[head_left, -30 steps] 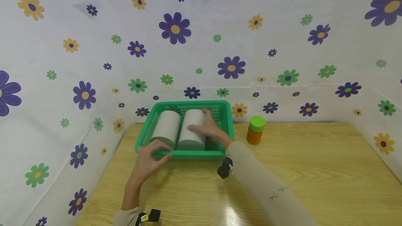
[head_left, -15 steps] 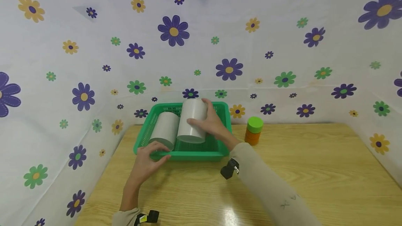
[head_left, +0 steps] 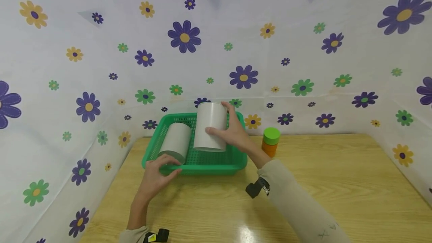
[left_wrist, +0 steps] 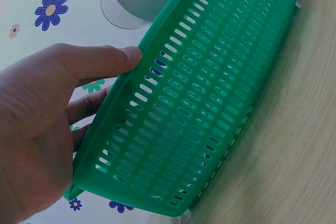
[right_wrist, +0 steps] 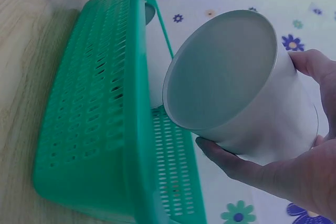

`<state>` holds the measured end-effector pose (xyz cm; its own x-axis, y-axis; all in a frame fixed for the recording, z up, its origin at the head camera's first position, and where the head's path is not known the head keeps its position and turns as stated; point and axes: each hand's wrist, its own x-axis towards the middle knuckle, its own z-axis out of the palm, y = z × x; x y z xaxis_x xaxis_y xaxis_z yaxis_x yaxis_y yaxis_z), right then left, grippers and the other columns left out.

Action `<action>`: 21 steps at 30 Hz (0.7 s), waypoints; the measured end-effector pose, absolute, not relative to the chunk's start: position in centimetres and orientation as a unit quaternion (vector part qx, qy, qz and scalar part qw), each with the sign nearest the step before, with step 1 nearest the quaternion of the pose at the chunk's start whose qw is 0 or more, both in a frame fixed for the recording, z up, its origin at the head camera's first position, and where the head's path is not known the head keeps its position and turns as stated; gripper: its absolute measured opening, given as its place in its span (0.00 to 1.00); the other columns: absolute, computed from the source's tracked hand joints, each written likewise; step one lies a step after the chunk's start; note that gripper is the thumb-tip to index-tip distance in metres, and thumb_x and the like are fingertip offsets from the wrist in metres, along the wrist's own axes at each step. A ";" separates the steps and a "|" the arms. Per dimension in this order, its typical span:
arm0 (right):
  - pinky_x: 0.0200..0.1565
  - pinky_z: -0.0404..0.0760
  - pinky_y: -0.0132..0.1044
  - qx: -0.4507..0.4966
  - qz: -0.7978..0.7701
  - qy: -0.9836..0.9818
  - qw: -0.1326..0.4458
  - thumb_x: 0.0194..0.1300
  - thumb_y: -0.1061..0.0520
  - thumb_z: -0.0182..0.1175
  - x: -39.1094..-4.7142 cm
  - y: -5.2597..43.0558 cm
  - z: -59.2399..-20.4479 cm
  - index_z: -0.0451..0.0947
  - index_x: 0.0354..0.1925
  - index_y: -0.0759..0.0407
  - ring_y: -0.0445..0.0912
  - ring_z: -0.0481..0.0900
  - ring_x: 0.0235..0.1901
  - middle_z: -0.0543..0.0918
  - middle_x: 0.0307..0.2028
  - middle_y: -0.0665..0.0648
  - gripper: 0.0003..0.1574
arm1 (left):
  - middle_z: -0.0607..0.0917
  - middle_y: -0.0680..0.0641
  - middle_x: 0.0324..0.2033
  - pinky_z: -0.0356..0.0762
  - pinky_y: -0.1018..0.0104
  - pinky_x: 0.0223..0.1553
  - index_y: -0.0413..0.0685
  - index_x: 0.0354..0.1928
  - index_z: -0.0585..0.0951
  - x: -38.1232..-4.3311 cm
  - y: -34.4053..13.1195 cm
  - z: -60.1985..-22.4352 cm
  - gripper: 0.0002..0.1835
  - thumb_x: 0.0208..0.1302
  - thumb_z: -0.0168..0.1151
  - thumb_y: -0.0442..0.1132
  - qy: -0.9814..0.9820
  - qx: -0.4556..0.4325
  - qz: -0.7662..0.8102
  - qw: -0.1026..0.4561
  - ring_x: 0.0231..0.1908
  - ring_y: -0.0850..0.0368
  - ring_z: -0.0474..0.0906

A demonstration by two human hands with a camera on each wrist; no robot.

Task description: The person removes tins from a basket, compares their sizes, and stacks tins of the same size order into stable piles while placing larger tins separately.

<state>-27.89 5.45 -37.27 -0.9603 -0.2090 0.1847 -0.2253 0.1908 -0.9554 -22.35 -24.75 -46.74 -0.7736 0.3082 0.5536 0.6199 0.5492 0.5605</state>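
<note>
In the head view my right hand grips a white cylindrical canister by its side, thumb in front and fingers round the far side. It is raised over the right half of the green plastic basket, slightly tilted. The right wrist view shows the flat grey-white end of the canister facing the camera. My left hand holds the basket's front rim near its left corner, thumb on the outside and fingers behind the rim in the left wrist view. A second white canister lies inside the basket on the left.
An orange jar with a green lid stands on the wooden table, just right of the basket. Behind the table and on both sides hangs a white cloth printed with flowers.
My right hand has lifted the canister from lying in the basket to above it, moving slightly right and turning it more upright. My left hand stays at the basket rim.
</note>
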 end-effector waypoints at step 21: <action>0.50 0.81 0.60 0.194 0.571 -0.789 0.113 0.59 0.48 0.76 -23.7 9.1 -37.2 0.44 0.79 0.36 0.61 0.71 0.63 0.53 0.77 0.55 0.64 | 0.86 0.58 0.38 0.64 0.59 0.50 0.58 0.38 0.87 -22.1 -24.7 -46.7 0.11 0.56 0.78 0.35 -0.862 -0.267 -0.380 0.205 0.41 0.60 0.83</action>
